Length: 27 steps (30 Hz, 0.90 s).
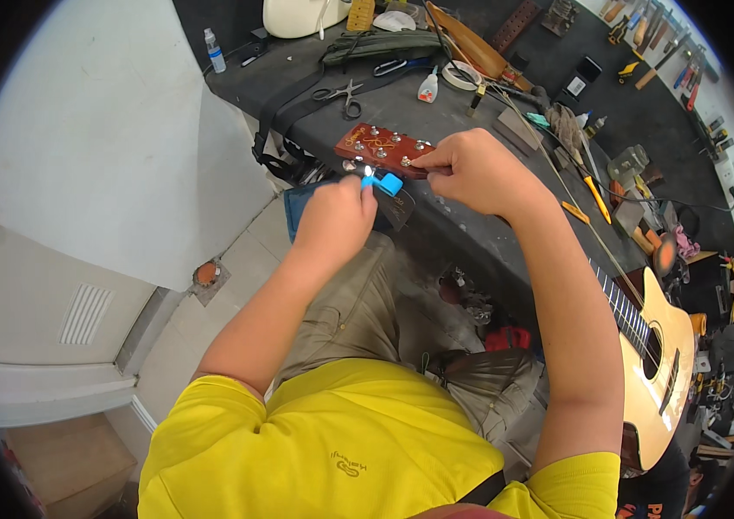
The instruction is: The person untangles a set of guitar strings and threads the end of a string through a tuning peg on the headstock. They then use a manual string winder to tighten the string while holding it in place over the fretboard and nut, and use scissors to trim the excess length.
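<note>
A reddish-brown guitar headstock with metal tuning posts and gold markings lies at the near edge of the dark workbench. My left hand is closed round a bright blue string winder, held beside the headstock's near edge by a tuning key. My right hand has its fingers curled, with the index fingertip on a tuning post at the headstock's right end. Whatever its finger and thumb may pinch is too small to make out. At the right, the pale guitar body shows its strings and soundhole; my right arm hides part of the neck.
Scissors, a small glue bottle and a tape roll lie beyond the headstock. A plastic bottle stands at the bench's far left corner. Hand tools hang along the right wall, and a yellow-handled tool lies near my right forearm.
</note>
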{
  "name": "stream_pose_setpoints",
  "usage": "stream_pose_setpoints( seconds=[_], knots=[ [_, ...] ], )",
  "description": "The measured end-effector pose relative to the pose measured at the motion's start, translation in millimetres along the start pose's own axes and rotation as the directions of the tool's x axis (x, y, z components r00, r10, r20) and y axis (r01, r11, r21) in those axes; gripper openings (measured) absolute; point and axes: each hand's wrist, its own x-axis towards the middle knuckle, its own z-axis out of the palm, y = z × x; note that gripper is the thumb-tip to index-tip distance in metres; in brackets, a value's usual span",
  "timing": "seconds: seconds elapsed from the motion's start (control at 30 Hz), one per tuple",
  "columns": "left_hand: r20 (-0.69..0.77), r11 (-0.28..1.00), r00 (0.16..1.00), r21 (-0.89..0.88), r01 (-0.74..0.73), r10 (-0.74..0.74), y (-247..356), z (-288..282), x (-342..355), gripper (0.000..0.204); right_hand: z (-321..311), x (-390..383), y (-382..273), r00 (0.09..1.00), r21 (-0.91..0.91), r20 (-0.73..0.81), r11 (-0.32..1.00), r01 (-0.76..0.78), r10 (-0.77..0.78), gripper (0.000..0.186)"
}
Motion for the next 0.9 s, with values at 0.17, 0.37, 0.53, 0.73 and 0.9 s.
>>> stream_pose_setpoints(
  seconds=[0.17,0.37,0.53,0.73,0.9],
  knots=[
    [0.055,0.995,0.995,-0.069,-0.077,0.081,30,-4,-2,0.029,-4,0,7,0.998,0.062,0.015,0.996,-0.061,0.060,0.035],
    [0.063,0.998,0.996,-0.003,0.057,-0.057,-5,4,-6,0.029,-18,3,-12,0.992,0.021,0.085,0.995,-0.096,0.094,0.033],
    [0.157,0.995,0.983,-0.002,-0.100,0.099,20,0,-1,0.031,-26,-3,-5,0.984,0.025,0.106,0.989,-0.144,0.141,0.031],
    [0.269,0.997,0.961,0.060,0.046,-0.061,18,-11,2,0.031,-23,-33,6,0.978,0.149,-0.015,0.968,-0.204,0.208,0.027],
    [0.227,0.969,0.974,-0.247,0.027,0.031,16,-23,14,0.031,-12,-42,15,0.970,0.231,-0.157,0.962,-0.144,0.183,0.025]
  ],
)
